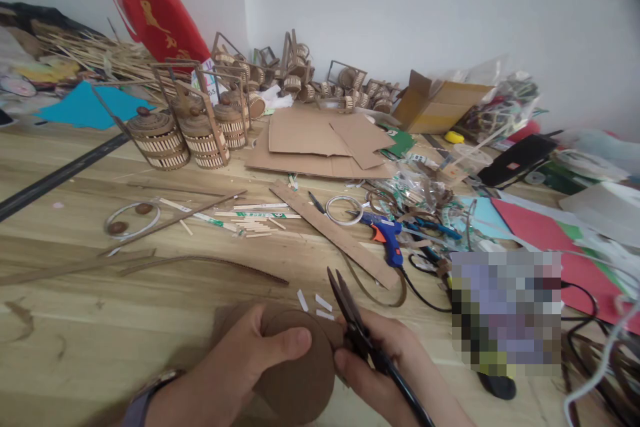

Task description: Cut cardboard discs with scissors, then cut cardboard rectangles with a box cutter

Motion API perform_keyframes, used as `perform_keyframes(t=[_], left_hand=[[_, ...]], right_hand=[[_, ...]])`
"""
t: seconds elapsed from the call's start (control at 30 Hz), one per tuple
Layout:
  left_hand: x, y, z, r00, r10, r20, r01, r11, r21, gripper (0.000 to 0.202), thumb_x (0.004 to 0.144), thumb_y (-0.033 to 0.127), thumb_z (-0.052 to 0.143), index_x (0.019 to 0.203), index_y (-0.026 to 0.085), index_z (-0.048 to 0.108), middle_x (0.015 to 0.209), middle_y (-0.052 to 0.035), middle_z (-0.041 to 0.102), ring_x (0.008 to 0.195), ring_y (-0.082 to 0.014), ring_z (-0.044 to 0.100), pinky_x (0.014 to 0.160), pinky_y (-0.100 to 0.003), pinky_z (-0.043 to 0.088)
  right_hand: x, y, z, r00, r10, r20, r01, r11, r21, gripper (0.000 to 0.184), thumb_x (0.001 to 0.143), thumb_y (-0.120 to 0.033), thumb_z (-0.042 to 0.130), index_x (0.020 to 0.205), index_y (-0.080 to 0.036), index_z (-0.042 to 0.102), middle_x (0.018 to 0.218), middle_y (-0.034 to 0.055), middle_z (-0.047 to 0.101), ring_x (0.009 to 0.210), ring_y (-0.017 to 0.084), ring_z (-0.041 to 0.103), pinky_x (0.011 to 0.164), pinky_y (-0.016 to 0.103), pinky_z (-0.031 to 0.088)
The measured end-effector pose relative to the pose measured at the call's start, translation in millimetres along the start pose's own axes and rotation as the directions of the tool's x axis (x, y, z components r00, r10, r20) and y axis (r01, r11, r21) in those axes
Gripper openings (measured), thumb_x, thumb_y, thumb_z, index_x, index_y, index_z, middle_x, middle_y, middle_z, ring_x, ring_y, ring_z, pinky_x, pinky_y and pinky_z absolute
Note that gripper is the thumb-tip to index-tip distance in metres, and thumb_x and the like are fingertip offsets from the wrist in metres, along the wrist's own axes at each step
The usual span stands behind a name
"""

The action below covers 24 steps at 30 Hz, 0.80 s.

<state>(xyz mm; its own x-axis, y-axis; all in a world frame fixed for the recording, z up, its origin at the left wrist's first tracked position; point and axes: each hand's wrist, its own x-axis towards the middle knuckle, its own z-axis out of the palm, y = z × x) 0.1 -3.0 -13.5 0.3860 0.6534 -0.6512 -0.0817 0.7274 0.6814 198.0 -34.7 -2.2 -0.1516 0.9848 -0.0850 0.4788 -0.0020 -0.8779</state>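
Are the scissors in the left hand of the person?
No, the right hand holds the scissors, while the left hand has its thumb on the brown cardboard.

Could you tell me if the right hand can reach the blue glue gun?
Probably yes: the blue glue gun looks uncovered, just beyond the right hand, but that hand would likely need to release the scissors first.

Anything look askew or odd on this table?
Yes: some small brown-and-cream slatted baskets lie tipped in a jumble by the white wall; similar ones at left stand upright. At right, a pixelated patch obscures the view.
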Motion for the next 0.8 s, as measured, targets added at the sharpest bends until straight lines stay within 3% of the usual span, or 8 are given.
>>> perform_keyframes(t=[0.13, 0.3, 0.4, 0.5, 0.6, 0.7, 0.8], left_hand=[[0.5, -0.3, -5.1, 0.995, -0.086, 0.06, 0.086, 0.996, -0.012, 0.054, 0.049, 0.052, 0.093, 0.089, 0.026, 0.069, 0.091, -0.0021, 0.081, 0.098, -0.0318, 0.073, 0.075, -0.035, 0.055], [1.1, 2.2, -4.3, 0.985, -0.065, 0.157, 0.078, 0.994, -0.08, 0.059, 0.047, 0.055, 0.095, 0.093, 0.028, 0.07, 0.084, 0.0, 0.081, 0.085, -0.0258, 0.074, 0.076, -0.033, 0.055], [-0.1, 3.4, -2.7, 0.978, -0.07, 0.196, 0.093, 0.989, -0.112, 0.061, 0.047, 0.053, 0.096, 0.096, 0.027, 0.071, 0.078, 0.0009, 0.08, 0.083, -0.0252, 0.074, 0.079, -0.033, 0.055], [-1.5, 2.7, -3.5, 0.972, -0.059, 0.229, 0.086, 0.99, -0.11, 0.059, 0.048, 0.054, 0.095, 0.095, 0.026, 0.072, 0.083, -0.0009, 0.081, 0.091, -0.0281, 0.075, 0.081, -0.035, 0.054], [-1.0, 3.4, -5.7, 0.988, -0.033, 0.151, 0.044, 0.997, -0.068, 0.064, 0.045, 0.058, 0.094, 0.095, 0.025, 0.072, 0.087, -0.0029, 0.081, 0.096, -0.032, 0.074, 0.081, -0.037, 0.055], [1.7, 8.5, -8.5, 0.998, 0.056, -0.035, -0.057, 0.998, -0.018, 0.068, 0.045, 0.059, 0.093, 0.098, 0.022, 0.072, 0.09, -0.0056, 0.082, 0.096, -0.0332, 0.073, 0.081, -0.038, 0.054], [4.9, 15.5, -11.7, 0.986, 0.143, -0.086, -0.145, 0.989, -0.012, 0.069, 0.049, 0.059, 0.091, 0.102, 0.018, 0.074, 0.1, -0.0097, 0.082, 0.103, -0.0358, 0.071, 0.08, -0.038, 0.053]], right_hand=[[-2.6, 12.4, 2.7, 0.986, -0.164, 0.002, 0.163, 0.978, -0.133, 0.011, 0.073, -0.014, 0.056, 0.077, -0.023, 0.062, 0.062, -0.0024, 0.061, 0.054, 0.013, 0.055, 0.052, 0.022, 0.043], [-4.1, 10.5, 8.3, 0.975, -0.215, -0.063, 0.204, 0.967, -0.15, 0.013, 0.081, -0.015, 0.053, 0.084, -0.021, 0.065, 0.065, -0.0027, 0.062, 0.056, 0.012, 0.055, 0.056, 0.02, 0.044], [-1.2, 8.7, 8.5, 0.977, -0.211, -0.026, 0.207, 0.973, -0.105, 0.01, 0.085, -0.018, 0.056, 0.087, -0.021, 0.065, 0.065, -0.004, 0.059, 0.056, 0.011, 0.052, 0.054, 0.019, 0.042], [2.9, 10.8, 6.4, 0.994, -0.108, -0.005, 0.108, 0.994, -0.014, 0.012, 0.086, -0.03, 0.066, 0.093, -0.02, 0.066, 0.063, -0.0062, 0.052, 0.054, 0.011, 0.045, 0.053, 0.02, 0.038], [4.5, 13.3, 2.0, 1.0, 0.012, -0.018, -0.01, 0.994, 0.11, 0.031, 0.083, -0.045, 0.074, 0.097, -0.02, 0.066, 0.06, -0.0081, 0.043, 0.052, 0.011, 0.037, 0.05, 0.022, 0.032], [2.5, 12.3, -6.9, 0.999, 0.045, -0.007, -0.044, 0.991, 0.126, 0.033, 0.081, -0.051, 0.073, 0.093, -0.02, 0.068, 0.062, -0.0056, 0.045, 0.054, 0.012, 0.036, 0.05, 0.024, 0.03], [-0.2, 11.0, -17.7, 0.979, 0.112, 0.169, -0.134, 0.983, 0.125, 0.036, 0.085, -0.057, 0.065, 0.082, -0.022, 0.068, 0.058, -0.0039, 0.046, 0.051, 0.013, 0.038, 0.049, 0.026, 0.029]])
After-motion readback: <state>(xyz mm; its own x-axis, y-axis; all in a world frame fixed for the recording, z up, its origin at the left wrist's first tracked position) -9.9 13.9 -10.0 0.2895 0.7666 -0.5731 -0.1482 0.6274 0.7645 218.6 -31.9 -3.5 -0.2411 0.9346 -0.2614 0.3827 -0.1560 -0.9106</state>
